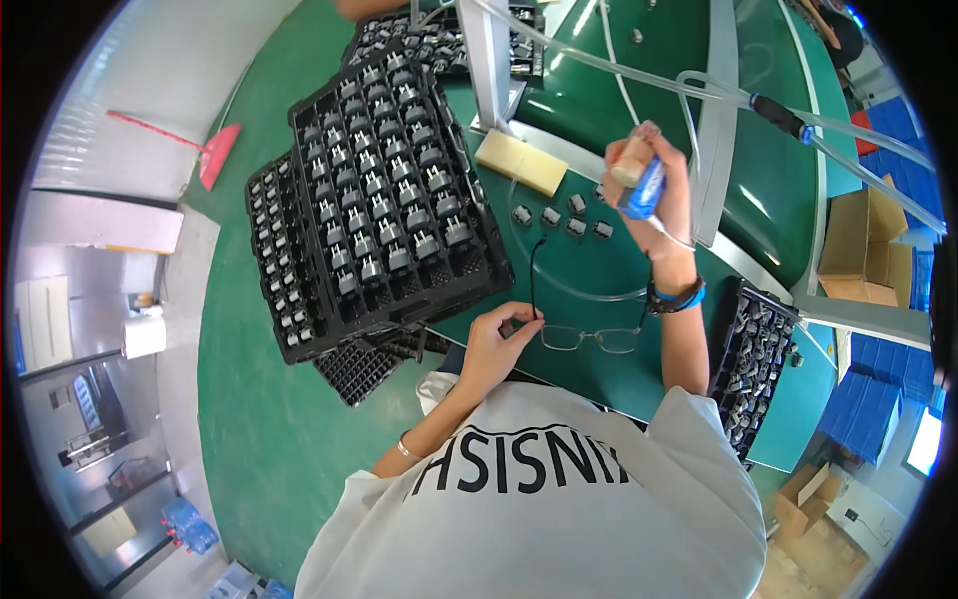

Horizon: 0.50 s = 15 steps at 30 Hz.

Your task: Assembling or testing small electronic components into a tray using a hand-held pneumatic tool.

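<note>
My left hand [496, 342] pinches a pair of thin-rimmed glasses [591, 339] at the left hinge; they lie on the green table [589, 265] close to my body. One black temple arm [534, 272] sticks away from me. My right hand [659, 205] is raised above the table and grips a small blue tool with a tan tip [639, 178]. A clear thin tube [559, 285] loops over the table below it. Several small dark parts [561, 215] lie in a loose row beyond the glasses.
Stacked black trays of small metal parts [384, 195] fill the table's left side, and another tray [753, 351] stands at my right. A yellow sponge block [519, 162] lies behind the parts. A cardboard box [866, 250] and blue crates [873, 399] stand right; a red broom [212, 152] lies left.
</note>
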### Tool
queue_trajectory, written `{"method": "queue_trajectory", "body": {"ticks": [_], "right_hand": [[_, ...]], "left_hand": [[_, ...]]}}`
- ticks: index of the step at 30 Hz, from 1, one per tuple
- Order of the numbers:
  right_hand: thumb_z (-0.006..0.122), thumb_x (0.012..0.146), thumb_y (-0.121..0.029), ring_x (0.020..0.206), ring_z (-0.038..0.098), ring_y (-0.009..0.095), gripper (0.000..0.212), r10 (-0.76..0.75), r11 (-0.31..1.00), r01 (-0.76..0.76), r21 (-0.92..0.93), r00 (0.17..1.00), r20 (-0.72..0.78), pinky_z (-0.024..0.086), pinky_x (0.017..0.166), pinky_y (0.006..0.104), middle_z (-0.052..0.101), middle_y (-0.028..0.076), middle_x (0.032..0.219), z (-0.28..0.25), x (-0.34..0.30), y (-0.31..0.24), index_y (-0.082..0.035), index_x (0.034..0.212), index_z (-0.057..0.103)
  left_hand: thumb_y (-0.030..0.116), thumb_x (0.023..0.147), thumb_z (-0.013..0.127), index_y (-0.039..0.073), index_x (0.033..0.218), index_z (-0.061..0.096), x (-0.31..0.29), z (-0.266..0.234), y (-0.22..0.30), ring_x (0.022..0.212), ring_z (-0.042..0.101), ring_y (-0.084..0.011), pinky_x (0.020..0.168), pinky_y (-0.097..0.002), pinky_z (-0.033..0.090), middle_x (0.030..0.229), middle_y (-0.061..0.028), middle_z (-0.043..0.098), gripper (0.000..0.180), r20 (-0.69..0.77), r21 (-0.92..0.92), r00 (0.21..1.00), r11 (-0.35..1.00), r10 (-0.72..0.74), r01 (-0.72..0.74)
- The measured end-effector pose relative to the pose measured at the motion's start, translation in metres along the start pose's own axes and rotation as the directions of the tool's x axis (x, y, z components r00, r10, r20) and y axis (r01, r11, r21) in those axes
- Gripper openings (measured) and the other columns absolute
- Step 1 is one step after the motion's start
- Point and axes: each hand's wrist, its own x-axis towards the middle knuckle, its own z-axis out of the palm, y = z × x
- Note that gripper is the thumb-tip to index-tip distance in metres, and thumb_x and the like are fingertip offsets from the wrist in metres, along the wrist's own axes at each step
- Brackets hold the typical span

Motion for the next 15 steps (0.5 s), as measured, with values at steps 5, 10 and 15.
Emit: {"method": "queue_trajectory", "body": {"ticks": [5, 10, 15], "right_hand": [[0.05, 0.084, -0.037, 0.063, 0.052, 0.013, 0.029, 0.012, 1.0, -0.011, -0.004, 0.998, 0.063, 0.039, 0.052, 0.0236, 0.054, 0.008, 0.085, -0.004, 0.004, -0.002, -0.01, 0.093, 0.05], [0.051, 0.083, -0.037, 0.07, 0.055, 0.013, 0.031, -0.008, 0.998, 0.011, -0.059, 0.998, 0.061, 0.044, 0.06, 0.0231, 0.056, 0.007, 0.092, 0.003, 0.002, 0.001, -0.009, 0.097, 0.05], [0.051, 0.083, -0.038, 0.073, 0.055, 0.013, 0.033, 0.004, 0.998, -0.001, -0.068, 0.999, 0.041, 0.043, 0.06, 0.0226, 0.056, 0.007, 0.092, 0.013, -0.006, 0.003, -0.01, 0.1, 0.051]], "left_hand": [[0.008, 0.075, 0.064, 0.002, 0.088, 0.064, 0.004, -0.006, -0.025, 0.057, 0.041, -0.0025, 0.052, -0.0191, 0.032, 0.077, 0.0024, 0.063, 0.014, 0.024, 0.05, 0.999, 0.998, 0.042, -0.044], [0.01, 0.073, 0.067, 0.002, 0.081, 0.061, -0.001, -0.001, 0.001, 0.06, 0.051, -0.0084, 0.056, -0.0216, 0.039, 0.071, -0.0043, 0.06, 0.013, -0.198, 0.45, 0.957, 0.887, 0.213, -0.104], [0.017, 0.079, 0.061, 0.001, 0.072, 0.057, -0.019, -0.006, 0.045, 0.055, 0.048, -0.0098, 0.052, -0.0223, 0.038, 0.064, -0.0051, 0.053, 0.018, -0.219, 0.384, 0.937, 0.907, 0.272, -0.174]]}}
